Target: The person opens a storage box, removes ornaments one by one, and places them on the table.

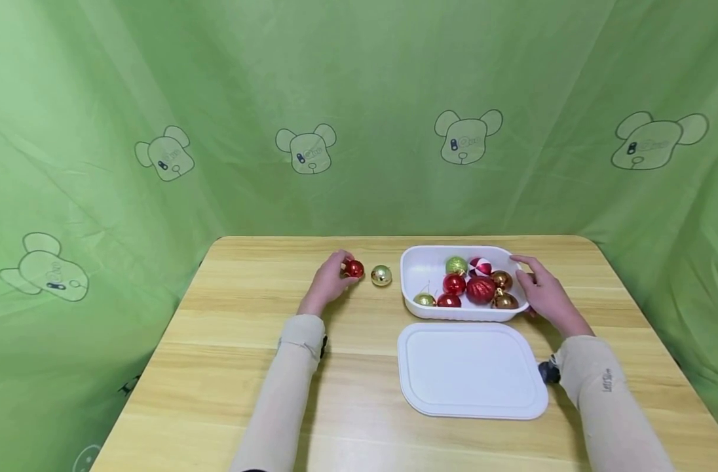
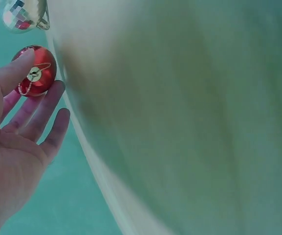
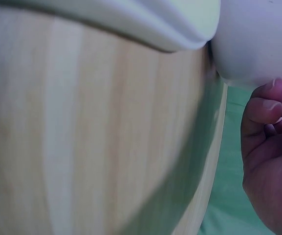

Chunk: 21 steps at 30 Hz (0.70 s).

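Observation:
My left hand (image 1: 329, 282) pinches a shiny red Christmas ball (image 1: 354, 269) between thumb and fingers at the table's far side. A string loop hangs from the gold cap of this red ball (image 2: 35, 71) in the left wrist view. Just right of it lies a gold mirrored ball (image 1: 381, 275). My right hand (image 1: 544, 292) grips the right end of a white plastic container (image 1: 415, 262). Curled fingertips (image 2: 26, 58) of the left hand meet the ball, while bent right fingers (image 3: 265, 110) press against the container's outer wall.
Inside the container are several ornaments, among them a green ball (image 1: 456, 265), a ridged dark red one (image 1: 480, 290) and a brown-gold one (image 1: 505, 301). A white lid (image 1: 471, 370) lies flat in front of it. Green curtains (image 1: 359, 196) hang round the wooden table (image 1: 217, 367).

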Motion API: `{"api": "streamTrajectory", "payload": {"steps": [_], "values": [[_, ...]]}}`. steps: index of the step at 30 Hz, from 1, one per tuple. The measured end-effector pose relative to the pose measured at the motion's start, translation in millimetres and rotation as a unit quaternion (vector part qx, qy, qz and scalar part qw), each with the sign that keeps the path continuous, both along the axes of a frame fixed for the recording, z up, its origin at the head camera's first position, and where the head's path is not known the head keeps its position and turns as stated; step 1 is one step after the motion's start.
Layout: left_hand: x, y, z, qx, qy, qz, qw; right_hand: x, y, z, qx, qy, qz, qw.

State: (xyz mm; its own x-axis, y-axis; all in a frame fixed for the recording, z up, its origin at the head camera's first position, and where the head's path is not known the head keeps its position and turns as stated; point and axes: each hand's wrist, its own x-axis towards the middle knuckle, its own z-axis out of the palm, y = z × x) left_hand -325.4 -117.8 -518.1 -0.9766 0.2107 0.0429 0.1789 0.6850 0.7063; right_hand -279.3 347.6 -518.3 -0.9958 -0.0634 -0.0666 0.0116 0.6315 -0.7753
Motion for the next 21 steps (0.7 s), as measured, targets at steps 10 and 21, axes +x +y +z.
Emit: {"api": "streamTrajectory", "payload": {"steps": [10,21], "values": [[-2.7,2.4,-4.1,-0.024,0.016,-0.013,0.9995,0.3,0.1,-0.3,-0.003,0.002,0.002,1.0],[-1.4,2.8,-3.1,-0.022,0.03,-0.02,0.9991,-0.4,0.5,-1.2,0.0,0.003,-0.004,1.0]]}}
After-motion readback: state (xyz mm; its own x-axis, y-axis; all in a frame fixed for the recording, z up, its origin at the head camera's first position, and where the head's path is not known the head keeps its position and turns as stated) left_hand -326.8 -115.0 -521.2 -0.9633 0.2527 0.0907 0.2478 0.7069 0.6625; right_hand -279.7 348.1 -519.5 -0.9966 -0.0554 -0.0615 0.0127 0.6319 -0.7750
